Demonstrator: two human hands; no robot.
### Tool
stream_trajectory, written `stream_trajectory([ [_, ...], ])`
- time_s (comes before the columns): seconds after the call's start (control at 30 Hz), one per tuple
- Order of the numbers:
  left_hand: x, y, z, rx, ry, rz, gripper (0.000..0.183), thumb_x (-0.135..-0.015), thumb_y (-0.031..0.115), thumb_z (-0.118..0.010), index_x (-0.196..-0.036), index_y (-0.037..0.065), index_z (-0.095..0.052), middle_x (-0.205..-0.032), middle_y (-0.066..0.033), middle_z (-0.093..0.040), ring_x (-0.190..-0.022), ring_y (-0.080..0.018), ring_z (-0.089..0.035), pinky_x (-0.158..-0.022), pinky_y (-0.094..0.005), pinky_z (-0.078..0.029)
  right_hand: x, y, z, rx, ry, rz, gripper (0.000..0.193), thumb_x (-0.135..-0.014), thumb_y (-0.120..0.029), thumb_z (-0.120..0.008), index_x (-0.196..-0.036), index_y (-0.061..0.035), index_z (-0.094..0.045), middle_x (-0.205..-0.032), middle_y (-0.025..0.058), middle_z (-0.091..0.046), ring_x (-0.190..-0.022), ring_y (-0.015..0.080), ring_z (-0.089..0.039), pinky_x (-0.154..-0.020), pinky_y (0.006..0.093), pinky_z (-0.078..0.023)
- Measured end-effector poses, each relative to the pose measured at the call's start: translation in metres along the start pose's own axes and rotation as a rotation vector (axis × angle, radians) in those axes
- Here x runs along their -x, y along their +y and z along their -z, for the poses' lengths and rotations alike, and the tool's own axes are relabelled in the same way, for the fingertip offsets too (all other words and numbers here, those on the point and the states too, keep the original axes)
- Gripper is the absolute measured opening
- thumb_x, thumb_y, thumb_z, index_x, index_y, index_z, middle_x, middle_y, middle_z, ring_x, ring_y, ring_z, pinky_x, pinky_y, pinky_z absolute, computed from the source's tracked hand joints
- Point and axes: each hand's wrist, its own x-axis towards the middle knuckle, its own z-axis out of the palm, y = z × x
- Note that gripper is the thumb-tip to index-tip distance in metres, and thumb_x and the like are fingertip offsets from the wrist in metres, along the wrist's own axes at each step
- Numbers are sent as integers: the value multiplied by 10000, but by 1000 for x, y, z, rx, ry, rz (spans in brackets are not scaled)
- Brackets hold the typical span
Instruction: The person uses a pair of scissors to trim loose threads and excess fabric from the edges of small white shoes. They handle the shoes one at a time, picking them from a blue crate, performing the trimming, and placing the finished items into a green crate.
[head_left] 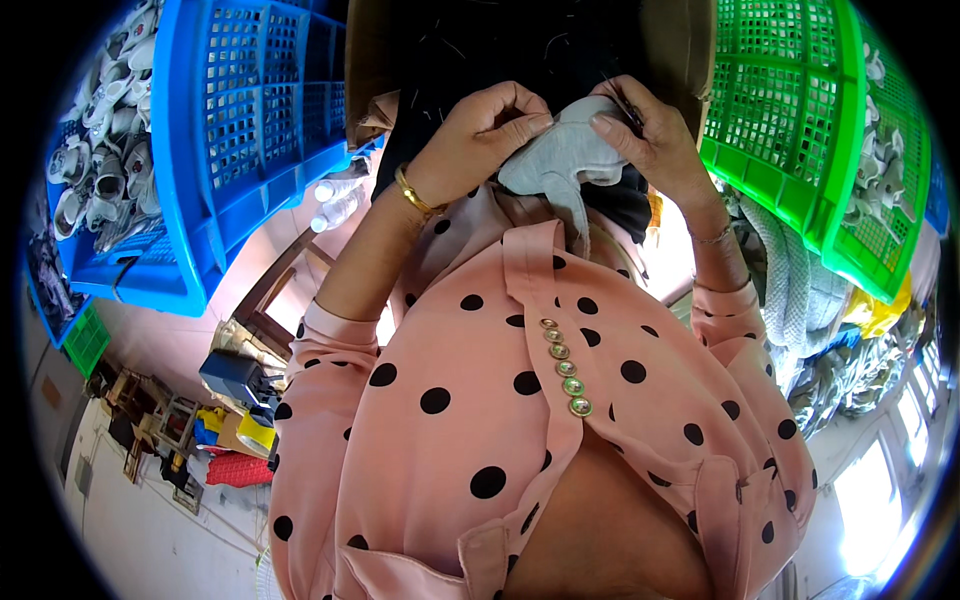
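A light grey cloth piece (565, 150) with a seam and a narrow strip hanging down is held over my lap. My left hand (488, 135) is closed, pinching its left edge between thumb and fingers. On the right side, my right hand (655, 140) is closed on the same cloth, the thumb pressed flat on it. Something dark shows by the right fingers; I cannot make out what it is. Black fabric (480, 60) lies beyond and beneath my hands.
A blue plastic basket (185, 190) on the left and a green basket (845, 190) on the right hold many small grey-white pieces. Brown cardboard (370, 60) stands ahead. Clear plastic bottles (338, 208) are beside my left forearm. Grey textured fabric (790, 270) hangs below the green basket.
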Motion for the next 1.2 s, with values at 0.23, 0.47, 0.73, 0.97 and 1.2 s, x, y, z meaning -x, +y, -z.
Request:
stream_trajectory([
  [0.23, 7, 24, -19, -328, 166, -36, 113, -955, 131, -563, -965, 22, -536, -884, -18, -615, -754, -104, -564, -701, -230, -473, -2, 5, -2, 23, 13, 45, 393, -874, -336, -677, -1073, -22, -548, -845, 162, -647, -742, 229, -655, -680, 293, -506],
  [0.47, 5, 18, -2, 181, -58, 124, 104, -948, 124, -577, -930, 30, -537, -742, 6, -540, -635, -80, -500, -613, -214, -447, -3, 8, 0, 68, -20, 28, 369, -891, -328, -654, -1070, -25, -544, -839, 157, -644, -738, 250, -655, -679, 296, -504],
  [0.73, 3, 29, 15, -202, -215, 118, 231, -876, 119, -666, -1077, 25, -606, -790, -33, -613, -644, -94, -546, -628, -221, -463, 4, 15, -4, 26, 49, 31, 386, -897, -351, -641, -1066, -20, -537, -823, 161, -635, -715, 249, -646, -667, 299, -501],
  [0.97, -1, 43, 25, -373, -172, 39, 123, -889, 146, -652, -900, 24, -651, -796, -23, -626, -674, -87, -549, -639, -232, -466, 8, 4, 1, 115, 30, 17, 392, -897, -357, -640, -1067, -23, -526, -801, 169, -628, -686, 262, -634, -642, 305, -493],
  [1.2, 3, 47, 5, 578, -79, 102, 115, -949, 130, -581, -1035, 56, -564, -852, -36, -606, -661, -63, -503, -616, -204, -440, 19, -7, 0, 85, 78, 0, 388, -897, -351, -638, -1072, -25, -523, -805, 178, -629, -689, 308, -633, -634, 328, -493],
])
